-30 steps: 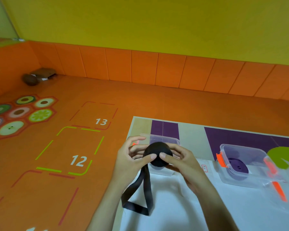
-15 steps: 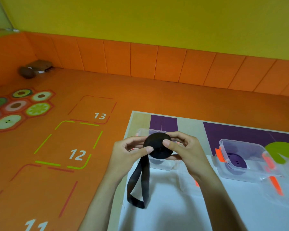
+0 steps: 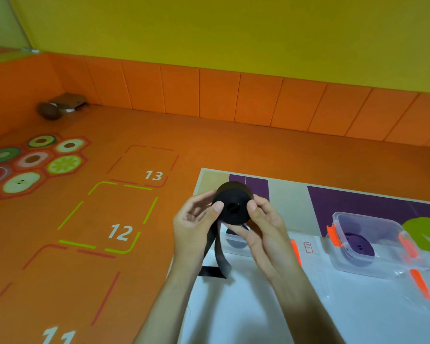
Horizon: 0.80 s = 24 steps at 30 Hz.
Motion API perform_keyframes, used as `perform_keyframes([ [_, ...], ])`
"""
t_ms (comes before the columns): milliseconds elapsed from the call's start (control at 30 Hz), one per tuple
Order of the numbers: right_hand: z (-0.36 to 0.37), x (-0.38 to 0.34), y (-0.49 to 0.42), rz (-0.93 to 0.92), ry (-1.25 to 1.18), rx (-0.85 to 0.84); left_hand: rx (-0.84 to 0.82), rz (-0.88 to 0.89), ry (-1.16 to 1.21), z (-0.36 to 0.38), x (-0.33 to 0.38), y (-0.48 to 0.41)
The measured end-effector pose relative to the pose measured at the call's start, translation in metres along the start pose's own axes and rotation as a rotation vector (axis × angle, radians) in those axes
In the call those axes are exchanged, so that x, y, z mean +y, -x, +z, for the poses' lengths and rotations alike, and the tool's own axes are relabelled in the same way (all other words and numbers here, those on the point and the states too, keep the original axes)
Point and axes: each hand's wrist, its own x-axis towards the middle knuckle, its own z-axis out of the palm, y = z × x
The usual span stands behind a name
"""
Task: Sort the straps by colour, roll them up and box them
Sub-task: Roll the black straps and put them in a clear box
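A black strap (image 3: pixel 233 204) is wound into a thick roll that I hold up in front of me. My left hand (image 3: pixel 193 225) pinches its left side and my right hand (image 3: pixel 263 227) pinches its right side, thumbs on the face. A short loose tail (image 3: pixel 217 254) hangs down from the roll and folds onto the white sheet. Behind my hands a clear box (image 3: pixel 235 240) is mostly hidden, with something dark inside. To the right, another clear box (image 3: pixel 363 242) with orange clips holds a rolled purple strap (image 3: pixel 359 247).
A white sheet (image 3: pixel 258 306) covers the mat's near part. Clear lids with orange clips (image 3: pixel 417 284) lie at the right. The mat edge (image 3: pixel 201 175) meets the orange floor with numbered squares. A brown object (image 3: pixel 49 111) sits in the far corner.
The roll has grown a little and the hanging tail has become shorter. My hands have lifted the roll slightly higher.
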Motion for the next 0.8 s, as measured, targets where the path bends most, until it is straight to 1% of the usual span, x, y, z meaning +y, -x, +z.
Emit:
perform_keyframes([
  [33, 0.001, 0.005, 0.003, 0.0, 0.011, 0.001, 0.012, -0.017, 0.028, 0.0, 0.0, 0.001],
  [67, 0.0, 0.007, 0.004, -0.014, 0.088, 0.013, 0.01, -0.028, 0.042, -0.002, -0.001, 0.001],
  [167, -0.015, -0.006, 0.003, -0.086, 0.517, 0.018, -0.022, -0.007, 0.004, -0.012, 0.005, -0.001],
  [200, -0.021, -0.013, 0.002, -0.095, 0.601, -0.009, -0.046, 0.006, -0.024, -0.014, 0.009, -0.002],
  [333, -0.023, -0.03, 0.001, -0.124, 0.71, -0.113, -0.156, -0.007, -0.14, -0.012, 0.009, 0.002],
  [400, -0.019, -0.031, 0.0, -0.152, 0.789, -0.136, -0.155, -0.026, -0.134, -0.01, 0.001, 0.007],
  [500, -0.021, -0.031, 0.001, -0.125, 0.774, -0.126, -0.142, -0.054, -0.106, -0.012, -0.006, 0.011],
  [633, -0.023, -0.027, 0.008, -0.067, 0.621, -0.046, -0.183, -0.063, -0.155, -0.017, -0.015, 0.008],
  [700, -0.025, -0.023, 0.01, -0.044, 0.591, -0.014, -0.206, -0.06, -0.181, -0.023, -0.021, 0.006],
  [800, -0.027, -0.019, 0.013, -0.039, 0.572, -0.022, -0.218, -0.034, -0.195, -0.027, -0.021, 0.005],
])
